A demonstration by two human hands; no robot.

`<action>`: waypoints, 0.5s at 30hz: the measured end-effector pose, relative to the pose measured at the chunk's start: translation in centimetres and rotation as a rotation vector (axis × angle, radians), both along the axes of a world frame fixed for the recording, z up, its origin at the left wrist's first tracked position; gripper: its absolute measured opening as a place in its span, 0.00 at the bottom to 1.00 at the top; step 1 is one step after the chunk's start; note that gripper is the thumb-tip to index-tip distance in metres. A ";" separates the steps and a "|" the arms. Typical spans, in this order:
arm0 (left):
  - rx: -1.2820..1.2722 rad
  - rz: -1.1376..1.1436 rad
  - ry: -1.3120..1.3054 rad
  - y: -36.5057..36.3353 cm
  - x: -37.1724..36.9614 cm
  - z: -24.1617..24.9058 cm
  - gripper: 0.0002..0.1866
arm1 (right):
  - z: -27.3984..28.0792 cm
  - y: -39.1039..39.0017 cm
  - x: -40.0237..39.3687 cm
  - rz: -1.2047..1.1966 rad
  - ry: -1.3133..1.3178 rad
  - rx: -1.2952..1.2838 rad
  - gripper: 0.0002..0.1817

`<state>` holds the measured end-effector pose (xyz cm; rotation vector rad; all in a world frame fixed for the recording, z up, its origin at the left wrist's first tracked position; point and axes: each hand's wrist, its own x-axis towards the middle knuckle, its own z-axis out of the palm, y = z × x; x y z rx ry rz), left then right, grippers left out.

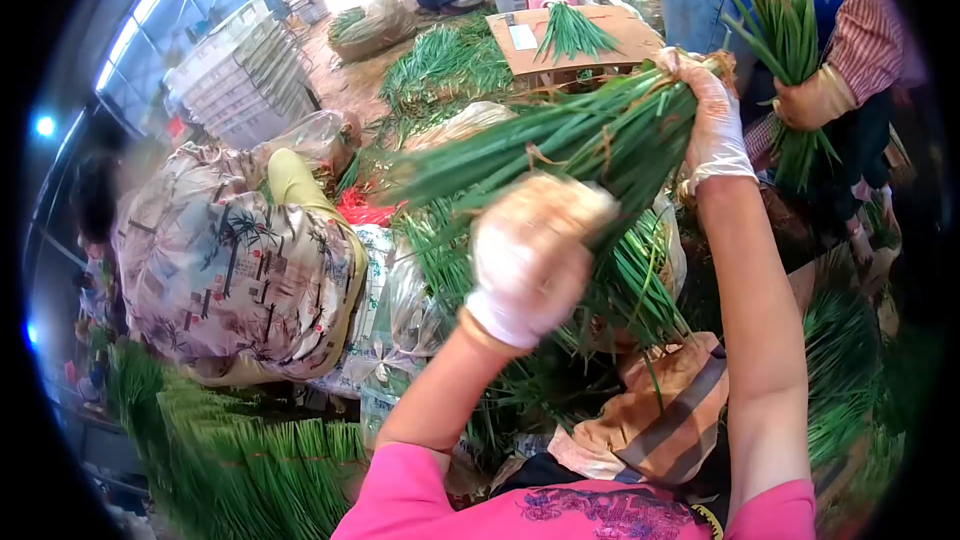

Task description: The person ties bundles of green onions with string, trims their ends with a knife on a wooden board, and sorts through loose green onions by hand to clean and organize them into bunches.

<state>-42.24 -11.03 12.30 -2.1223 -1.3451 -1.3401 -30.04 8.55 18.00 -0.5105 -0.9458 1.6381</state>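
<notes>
Gloved in thin white, my right hand is wrapped round the root end of a bunch of chives, held up in front of me. Its long green leaves fan out to the left and sag downward. My left hand, in a soiled white glove, is just below the leaves and smeared by motion. Whether it touches them, or how its fingers are set, I cannot make out. Loose chives lie beneath the two hands, beside a brown striped cloth over my lap.
A person in a patterned shirt sits close on the left. At right, a co-worker's gloved hand grips another bunch. Ahead stand a low wooden table and stacked white crates. Rows of chives lie lower left.
</notes>
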 end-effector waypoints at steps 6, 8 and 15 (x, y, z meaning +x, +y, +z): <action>-0.621 0.120 0.545 3.0 3.5 -9.7 0.32 | 4.1 1.1 3.5 -0.231 0.032 0.309 0.11; -0.734 0.057 0.374 2.6 1.5 -10.6 0.34 | 6.8 0.8 7.5 -0.237 0.093 0.225 0.08; -0.801 0.172 0.419 2.8 -0.9 -9.6 0.42 | 8.4 -1.5 25.5 -0.188 0.275 0.563 0.10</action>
